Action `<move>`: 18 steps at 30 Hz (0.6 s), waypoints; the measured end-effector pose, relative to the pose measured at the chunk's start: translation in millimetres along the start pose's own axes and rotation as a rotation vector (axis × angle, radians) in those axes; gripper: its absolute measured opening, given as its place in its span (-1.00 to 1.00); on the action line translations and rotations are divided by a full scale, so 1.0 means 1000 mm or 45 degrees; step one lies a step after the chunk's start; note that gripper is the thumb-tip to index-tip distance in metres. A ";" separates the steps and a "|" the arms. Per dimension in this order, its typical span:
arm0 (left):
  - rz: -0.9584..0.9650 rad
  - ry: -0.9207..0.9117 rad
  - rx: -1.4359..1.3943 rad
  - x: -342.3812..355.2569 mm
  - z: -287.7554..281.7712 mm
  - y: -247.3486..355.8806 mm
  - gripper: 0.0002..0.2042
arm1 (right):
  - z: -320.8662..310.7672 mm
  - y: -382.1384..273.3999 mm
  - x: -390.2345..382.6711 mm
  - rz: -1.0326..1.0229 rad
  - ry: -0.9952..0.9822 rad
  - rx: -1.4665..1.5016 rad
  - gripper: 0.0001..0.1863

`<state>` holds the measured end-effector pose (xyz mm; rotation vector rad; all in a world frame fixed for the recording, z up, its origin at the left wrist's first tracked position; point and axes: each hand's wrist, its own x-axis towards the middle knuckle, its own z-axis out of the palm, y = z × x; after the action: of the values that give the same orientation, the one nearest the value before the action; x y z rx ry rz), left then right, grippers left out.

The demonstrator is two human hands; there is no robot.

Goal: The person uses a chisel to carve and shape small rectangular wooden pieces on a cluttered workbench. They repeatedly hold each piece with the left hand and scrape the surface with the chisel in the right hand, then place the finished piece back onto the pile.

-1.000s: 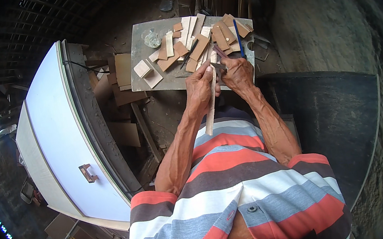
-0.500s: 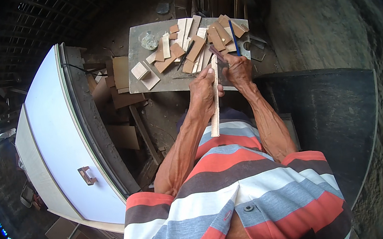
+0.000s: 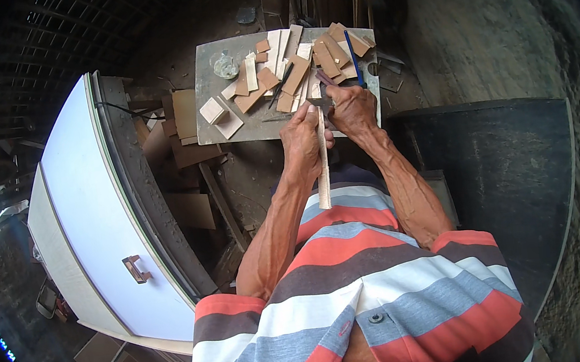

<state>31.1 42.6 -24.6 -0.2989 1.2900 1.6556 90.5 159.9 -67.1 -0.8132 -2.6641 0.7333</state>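
Note:
My left hand point(image 3: 301, 144) grips a pale, narrow wooden strip point(image 3: 324, 180) that points down toward my lap. My right hand point(image 3: 355, 110) is closed on a dark-red-handled tool point(image 3: 325, 79), with a dark metal part beside the strip's upper end; its exact shape is partly hidden. Just beyond both hands, a worn grey work board point(image 3: 209, 53) carries several tan and pale wood pieces point(image 3: 295, 72), a blue stick-like tool point(image 3: 351, 56), a thin black tool point(image 3: 281, 85) and a clear, crumpled-looking item point(image 3: 224, 65).
A white panel point(image 3: 96, 203) with a small handle point(image 3: 135, 268) stands at my left. A dark board point(image 3: 496, 172) is at my right, beside a rough grey wall point(image 3: 501, 28). Loose boards and scraps point(image 3: 189, 207) lie around the work board's left side.
The strip's upper end has dropped toward me and slightly left, below where it was against the wood pieces. My left hand has shifted slightly with it; my right hand stays closed on the tool.

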 end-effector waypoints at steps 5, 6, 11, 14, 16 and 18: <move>0.053 0.026 0.025 -0.001 0.000 -0.003 -0.74 | 0.008 0.005 -0.002 0.003 0.081 -0.010 -0.94; 0.055 0.009 0.029 -0.002 -0.001 -0.002 -0.74 | 0.007 0.006 -0.003 0.017 0.083 -0.016 -0.94; 0.237 0.061 0.491 -0.007 0.004 0.006 -0.75 | 0.003 0.002 -0.006 -0.024 0.055 -0.008 -0.94; 0.309 0.084 0.434 0.002 -0.007 -0.001 -0.73 | -0.013 -0.007 -0.006 -0.058 -0.020 0.150 -0.86; 0.296 0.090 0.426 0.003 -0.010 0.001 -0.74 | -0.020 -0.010 -0.010 -0.127 0.010 0.215 -0.80; 0.265 0.119 0.455 0.002 -0.011 0.005 -0.73 | -0.025 -0.007 -0.016 -0.239 0.089 0.214 -0.73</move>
<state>22.3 34.2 -27.3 -0.0261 1.7043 1.5564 110.4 155.6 -43.9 -0.5280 -2.5322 0.8494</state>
